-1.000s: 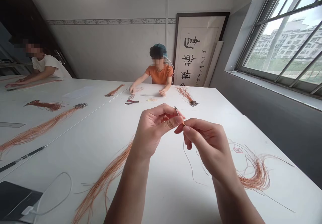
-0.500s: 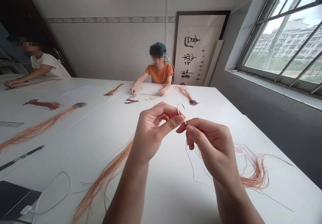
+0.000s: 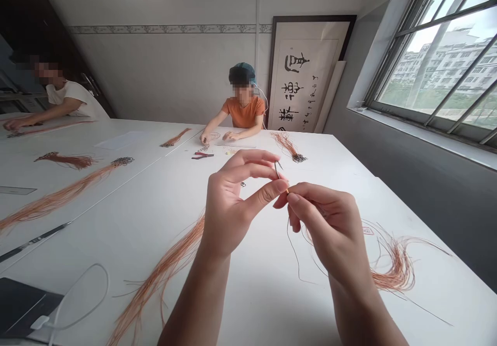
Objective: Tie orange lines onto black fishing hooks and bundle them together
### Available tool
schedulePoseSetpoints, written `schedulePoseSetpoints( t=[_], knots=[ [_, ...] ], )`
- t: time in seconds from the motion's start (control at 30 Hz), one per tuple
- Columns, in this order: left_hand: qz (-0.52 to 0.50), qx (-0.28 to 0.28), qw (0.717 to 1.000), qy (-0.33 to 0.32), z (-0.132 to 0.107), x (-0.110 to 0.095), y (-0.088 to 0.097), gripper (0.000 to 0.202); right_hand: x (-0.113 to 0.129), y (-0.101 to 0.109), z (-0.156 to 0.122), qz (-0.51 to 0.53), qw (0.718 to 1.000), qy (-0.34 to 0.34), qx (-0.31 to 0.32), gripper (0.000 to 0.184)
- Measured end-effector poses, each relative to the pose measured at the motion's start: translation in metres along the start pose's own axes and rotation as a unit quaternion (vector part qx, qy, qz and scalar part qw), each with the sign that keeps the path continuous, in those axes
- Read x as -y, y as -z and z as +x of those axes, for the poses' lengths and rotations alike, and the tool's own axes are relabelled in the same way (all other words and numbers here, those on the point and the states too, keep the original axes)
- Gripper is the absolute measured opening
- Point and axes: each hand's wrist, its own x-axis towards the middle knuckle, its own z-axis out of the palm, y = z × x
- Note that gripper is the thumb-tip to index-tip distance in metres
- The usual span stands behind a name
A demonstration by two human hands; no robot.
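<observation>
A metal fish hook (image 3: 276,168) stands upright between the thumb and fingers of my left hand (image 3: 243,201), its bend upward. Close beside it, my right hand (image 3: 328,219) pinches the line at the lower end of the hook's shank, where a small orange-yellow bit shows. A thin dark line (image 3: 295,258) hangs from my right fingers down to the white table (image 3: 272,304). Under my left forearm lies a bundle of orange-brown lines (image 3: 166,263). Another loose bundle of lines (image 3: 396,271) curls beside my right wrist.
Across the table a person in an orange top (image 3: 244,112) works with both hands near red-handled pliers (image 3: 202,155). A second person (image 3: 73,100) sits at the far left. Bundles of lines with hooks (image 3: 122,162) (image 3: 298,157) lie about. A black device (image 3: 27,304) with a white cable (image 3: 106,284) sits front left.
My left fingers have lifted and spread, and the hook has turned slightly between them. My right hand has barely moved. The person opposite has drawn one hand inward.
</observation>
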Motion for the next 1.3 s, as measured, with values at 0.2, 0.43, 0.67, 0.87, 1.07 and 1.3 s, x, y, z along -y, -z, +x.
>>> schedulePoseSetpoints(
  t=[0.2, 0.43, 0.67, 0.87, 1.07, 1.3],
  knots=[
    [0.036, -0.024, 0.998, -0.049, -0.002, -0.003, -0.005, 0.022, -0.001, 0.001, 0.000, 0.001, 1.000, -0.003, 0.009, 0.028],
    [0.007, -0.005, 1.000, 0.005, 0.000, -0.010, -0.003, 0.016, -0.001, 0.002, 0.001, -0.030, 0.999, 0.017, 0.015, 0.023],
    [-0.007, -0.020, 0.999, 0.032, 0.001, -0.012, -0.001, 0.011, 0.000, 0.011, 0.002, -0.057, 0.997, 0.044, -0.030, 0.021],
    [-0.013, -0.017, 0.999, 0.049, 0.001, -0.014, -0.003, 0.010, 0.001, 0.003, 0.001, -0.028, 0.999, 0.034, -0.004, 0.020],
    [-0.009, -0.003, 0.999, 0.048, 0.001, -0.015, -0.005, 0.010, 0.003, 0.000, 0.000, -0.017, 0.999, 0.039, -0.008, 0.024],
    [0.001, -0.006, 0.999, 0.036, 0.001, -0.014, -0.006, 0.010, 0.003, -0.001, -0.001, -0.006, 0.999, 0.039, -0.016, 0.025]
  ],
)
